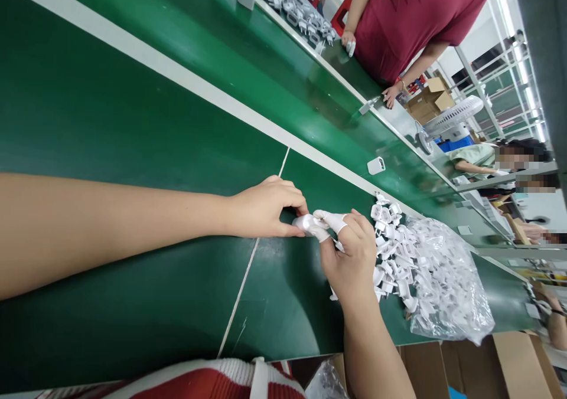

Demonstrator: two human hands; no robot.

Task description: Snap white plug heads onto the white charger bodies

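Note:
Over the green bench top [177, 304], my left hand [270, 207] pinches a small white plastic plug housing [302, 223] between thumb and fingers. My right hand [352, 254] closes on the other end of the same piece, with white finger cots on its thumb and forefinger. Its fingertips partly cover the piece, so its exact shape is hidden. Just right of my right hand lies a loose heap of white plastic parts [394, 245]. A clear plastic bag [447, 281] full of similar parts rests against the heap.
Beyond a white strip [177, 71] runs a green conveyor belt [274, 86] carrying a white plastic piece [376, 165]. Across it stands a person in a red shirt [411, 15], near a pile of white parts [292, 3]. Below the bench edge sits an open cardboard box [473, 363].

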